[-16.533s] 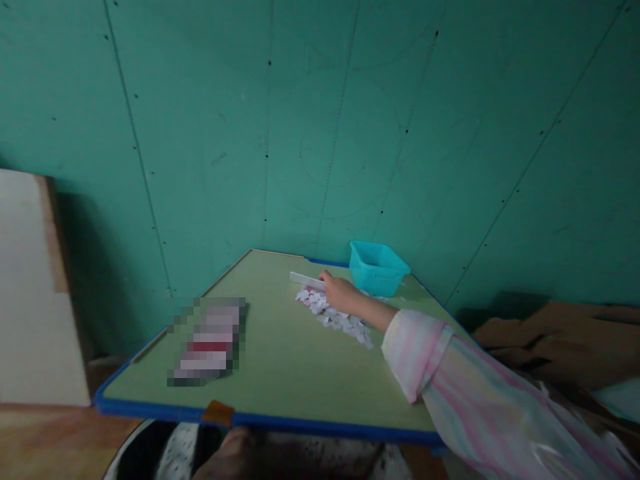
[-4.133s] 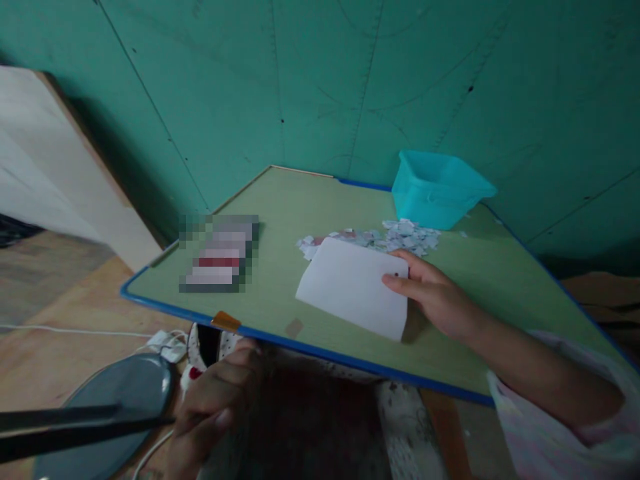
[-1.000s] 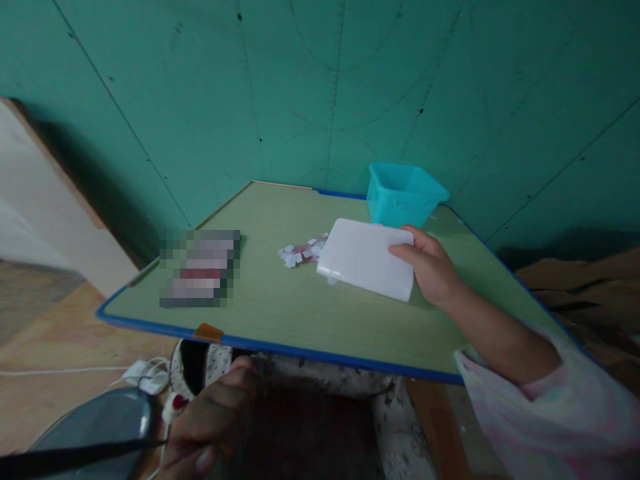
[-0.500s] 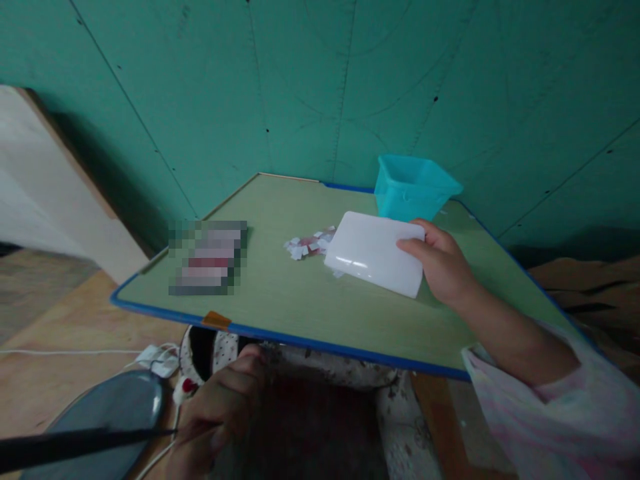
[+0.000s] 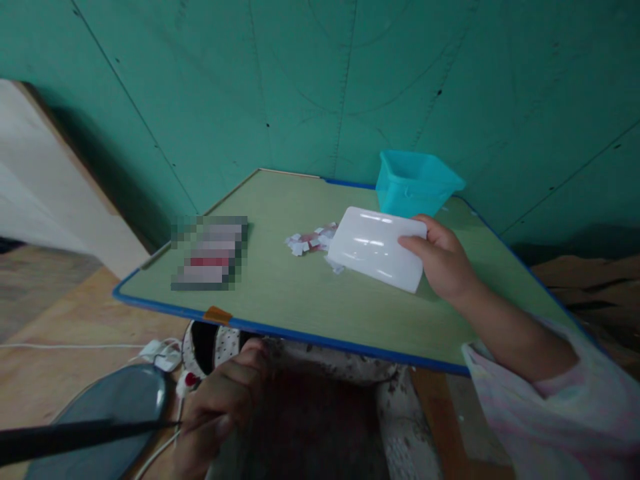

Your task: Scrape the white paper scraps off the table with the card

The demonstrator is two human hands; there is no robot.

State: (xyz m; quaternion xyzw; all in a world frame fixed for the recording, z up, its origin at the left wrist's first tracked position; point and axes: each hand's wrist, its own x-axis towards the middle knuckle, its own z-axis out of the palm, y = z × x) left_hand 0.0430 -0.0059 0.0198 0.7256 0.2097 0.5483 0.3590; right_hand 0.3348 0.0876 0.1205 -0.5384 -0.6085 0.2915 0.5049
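My right hand (image 5: 443, 260) grips the right edge of a white flat plastic board (image 5: 375, 247), tilted over the green table (image 5: 300, 300). The board covers part of a pile of small white and pink paper scraps (image 5: 310, 240), whose left end shows. A turquoise tub (image 5: 415, 183) stands just behind the board at the table's far side. My left hand (image 5: 220, 400) is below the table's front edge, fingers curled, resting on my lap beside a thin dark rod (image 5: 75, 437); whether it holds the rod is unclear.
A blurred flat item (image 5: 210, 252) lies on the table's left part. The table has a blue rim (image 5: 280, 330) with an orange tab. A green wall stands close behind. On the wooden floor at left are a dark round object (image 5: 110, 410) and white cables (image 5: 160, 350).
My right hand has tipped the white board slightly and held it over the scraps, drifting a little toward the tub. My left hand stays below the table.
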